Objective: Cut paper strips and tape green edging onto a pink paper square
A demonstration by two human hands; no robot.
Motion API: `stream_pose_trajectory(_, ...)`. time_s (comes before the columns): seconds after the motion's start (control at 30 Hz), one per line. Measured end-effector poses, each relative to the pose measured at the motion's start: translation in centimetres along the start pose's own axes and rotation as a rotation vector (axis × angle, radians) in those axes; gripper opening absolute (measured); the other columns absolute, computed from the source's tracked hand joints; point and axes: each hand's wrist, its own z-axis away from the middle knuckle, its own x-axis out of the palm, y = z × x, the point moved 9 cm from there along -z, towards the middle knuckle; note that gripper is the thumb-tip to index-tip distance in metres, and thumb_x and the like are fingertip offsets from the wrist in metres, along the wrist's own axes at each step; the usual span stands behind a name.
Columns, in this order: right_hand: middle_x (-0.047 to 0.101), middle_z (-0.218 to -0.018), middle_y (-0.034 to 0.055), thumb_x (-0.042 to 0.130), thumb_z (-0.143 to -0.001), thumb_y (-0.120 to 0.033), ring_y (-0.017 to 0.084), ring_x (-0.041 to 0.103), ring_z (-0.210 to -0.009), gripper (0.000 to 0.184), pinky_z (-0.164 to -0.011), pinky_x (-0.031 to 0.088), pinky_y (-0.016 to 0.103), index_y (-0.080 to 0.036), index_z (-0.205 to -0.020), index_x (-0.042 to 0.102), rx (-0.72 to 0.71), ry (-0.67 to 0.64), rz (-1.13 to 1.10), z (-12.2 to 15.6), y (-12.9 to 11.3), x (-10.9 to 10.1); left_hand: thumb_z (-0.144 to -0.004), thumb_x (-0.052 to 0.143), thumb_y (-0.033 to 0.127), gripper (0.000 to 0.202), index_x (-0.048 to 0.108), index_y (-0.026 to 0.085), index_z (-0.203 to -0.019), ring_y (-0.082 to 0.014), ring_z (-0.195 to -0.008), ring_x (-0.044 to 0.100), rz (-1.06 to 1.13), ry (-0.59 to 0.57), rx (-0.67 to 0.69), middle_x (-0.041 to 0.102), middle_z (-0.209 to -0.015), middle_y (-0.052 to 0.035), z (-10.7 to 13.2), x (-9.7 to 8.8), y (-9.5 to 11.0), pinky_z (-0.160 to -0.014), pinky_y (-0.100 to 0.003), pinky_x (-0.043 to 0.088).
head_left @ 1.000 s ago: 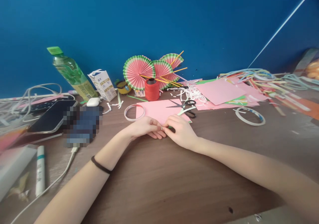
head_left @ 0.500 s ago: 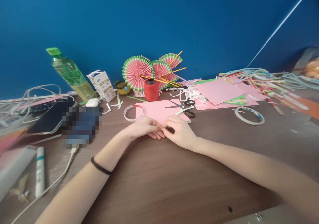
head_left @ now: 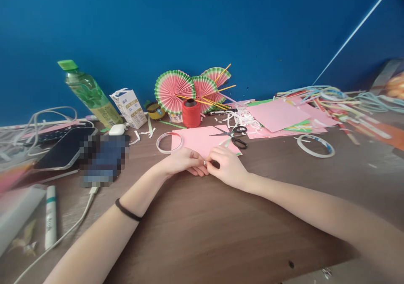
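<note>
My left hand (head_left: 184, 161) and my right hand (head_left: 227, 167) meet over the table's middle, each with thumb and fingertips pinched. Between the fingertips shows a tiny pale bit (head_left: 205, 163), seemingly the end of a narrow paper strip; most of it is hidden. A pale green-white strip (head_left: 226, 141) shows just behind my right hand, over a pink paper sheet (head_left: 198, 137). Black-handled scissors (head_left: 239, 136) lie half open on that sheet. Left of it is a roll of tape (head_left: 169, 143), with a spool of red thread (head_left: 191, 115) behind.
Watermelon-coloured pleated paper fans (head_left: 175, 91) lean on the blue wall. Right are stacked pink papers (head_left: 277, 115), shredded strips (head_left: 244, 120) and another tape ring (head_left: 315, 145). Left stand a green bottle (head_left: 91, 94), a carton (head_left: 129, 109), phones (head_left: 67, 147) and a marker (head_left: 50, 216).
The pale strip behind my right hand has shifted left and shows less than before. Both hands keep almost the same place, with only slight finger movement.
</note>
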Motion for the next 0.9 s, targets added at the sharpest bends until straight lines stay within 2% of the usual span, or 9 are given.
stream_pose_trajectory(0.63, 0.049, -0.063, 0.0004, 0.049, -0.076, -0.013, 0.014, 0.044, -0.064, 0.016, -0.062, 0.035, 0.028, -0.018, -0.061, 0.048, -0.023, -0.023, 0.009, 0.01, -0.12, 0.27, -0.072, 0.059, 0.022, 0.011, 0.065, 0.013, -0.069, -0.0113, -0.063, 0.064, -0.021, 0.025, 0.002, 0.070, -0.068, -0.0040, -0.06, -0.21, -0.04, -0.066, -0.023, 0.050)
stream_pose_trajectory(0.9, 0.050, -0.064, 0.0010, 0.050, -0.076, -0.013, 0.015, 0.045, -0.066, 0.016, -0.063, 0.035, 0.028, -0.018, -0.061, 0.048, -0.011, -0.034, -0.043, -0.03, -0.05, 0.21, -0.075, 0.053, 0.016, 0.013, 0.064, 0.012, -0.071, -0.0100, -0.064, 0.064, -0.044, 0.020, 0.000, 0.071, -0.071, -0.0037, 0.01, -0.09, 0.07, -0.065, -0.021, 0.050)
